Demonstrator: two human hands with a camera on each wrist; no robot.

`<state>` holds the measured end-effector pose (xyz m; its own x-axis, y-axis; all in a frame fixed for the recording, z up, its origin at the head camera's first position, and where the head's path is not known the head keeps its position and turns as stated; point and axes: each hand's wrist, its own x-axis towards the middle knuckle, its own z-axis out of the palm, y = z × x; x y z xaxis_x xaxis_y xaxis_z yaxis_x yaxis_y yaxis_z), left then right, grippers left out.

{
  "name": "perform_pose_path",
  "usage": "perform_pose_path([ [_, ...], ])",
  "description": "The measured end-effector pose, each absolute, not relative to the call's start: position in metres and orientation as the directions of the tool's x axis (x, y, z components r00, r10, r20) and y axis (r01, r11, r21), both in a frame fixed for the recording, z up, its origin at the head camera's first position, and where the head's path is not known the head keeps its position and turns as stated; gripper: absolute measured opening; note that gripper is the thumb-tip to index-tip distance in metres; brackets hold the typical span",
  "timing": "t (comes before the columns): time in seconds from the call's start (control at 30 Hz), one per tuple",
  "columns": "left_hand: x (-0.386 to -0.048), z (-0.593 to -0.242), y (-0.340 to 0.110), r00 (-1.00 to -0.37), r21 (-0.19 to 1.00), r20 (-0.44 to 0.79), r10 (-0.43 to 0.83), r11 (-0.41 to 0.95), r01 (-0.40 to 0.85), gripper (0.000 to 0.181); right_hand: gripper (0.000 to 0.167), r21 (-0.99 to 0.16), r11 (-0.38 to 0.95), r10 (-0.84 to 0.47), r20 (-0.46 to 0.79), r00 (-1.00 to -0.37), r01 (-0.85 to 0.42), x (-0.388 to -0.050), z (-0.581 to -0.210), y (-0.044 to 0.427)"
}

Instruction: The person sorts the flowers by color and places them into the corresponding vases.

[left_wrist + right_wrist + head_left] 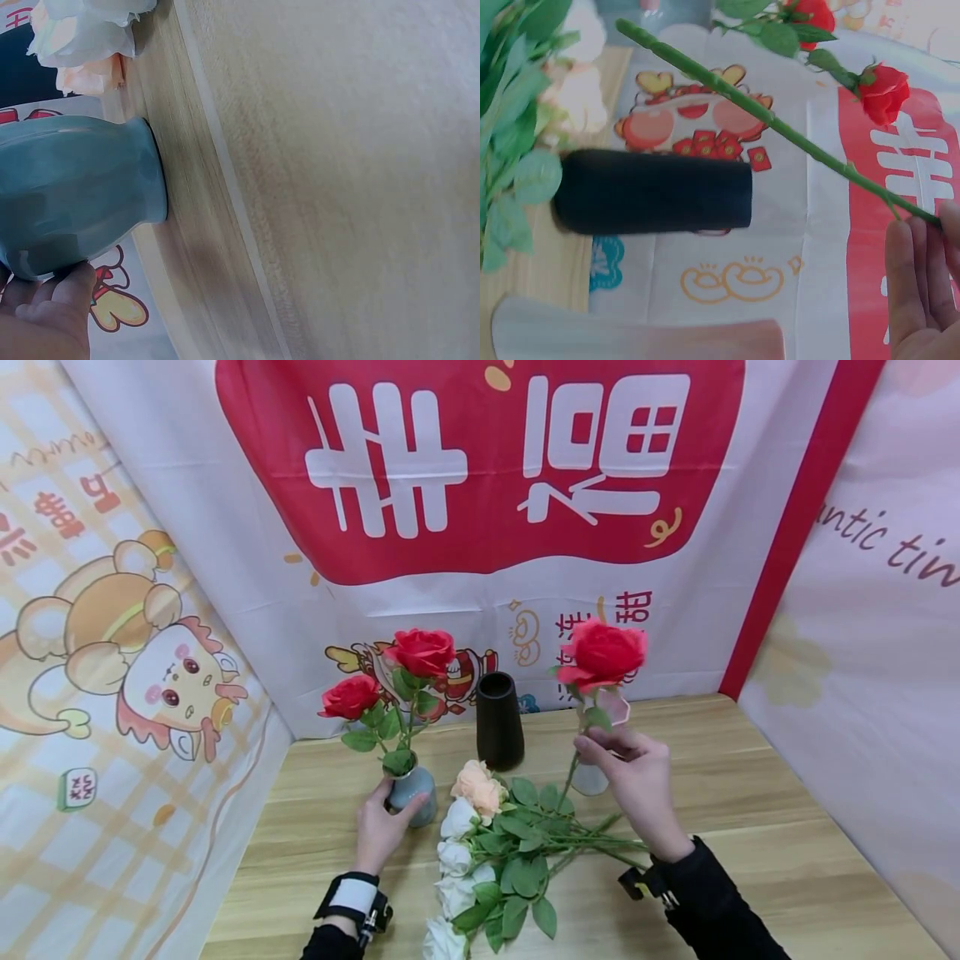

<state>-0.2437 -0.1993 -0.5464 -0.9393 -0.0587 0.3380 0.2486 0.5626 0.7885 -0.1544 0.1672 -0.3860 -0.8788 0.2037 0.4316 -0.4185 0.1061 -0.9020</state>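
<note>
My left hand [384, 828] grips the blue-grey vase [414, 795], which holds two red roses [422, 652]; the left wrist view shows fingers on the side of that vase [75, 191]. Between thumb and fingers, my right hand [636, 781] pinches the green stem of a third red rose [602, 653], held upright above the table. In the right wrist view its bare stem [780, 127] reaches away from the fingers, its lower end touching nothing.
A black vase [499, 722] stands at the back middle, with a pale pink-and-white vase [590, 778] behind my right hand. White roses [454, 858] and a peach flower [480, 788] lie with leafy stems across the middle of the wooden table [300, 827].
</note>
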Motion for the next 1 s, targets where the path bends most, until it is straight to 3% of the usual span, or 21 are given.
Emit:
perform_pose_path([
  [0.3, -0.242, -0.548, -0.199, -0.946, 0.797, 0.318, -0.066, 0.559, 0.229, 0.063, 0.026, -0.884, -0.043, 0.266, 0.438, -0.859, -0.465, -0.163, -0.393, 0.161],
  [0.73, -0.242, -0.546, -0.199, -0.952, 0.813, 0.3, -0.062, 0.539, 0.221, 0.063, 0.022, -0.867, -0.267, 0.251, 0.36, -0.899, -0.422, -0.173, -0.386, 0.13],
  [1.0, -0.242, -0.546, -0.198, -0.949, 0.809, 0.307, -0.072, 0.546, 0.22, 0.059, 0.024, -0.84, -0.365, 0.171, 0.363, -0.916, -0.401, -0.185, -0.39, 0.11],
])
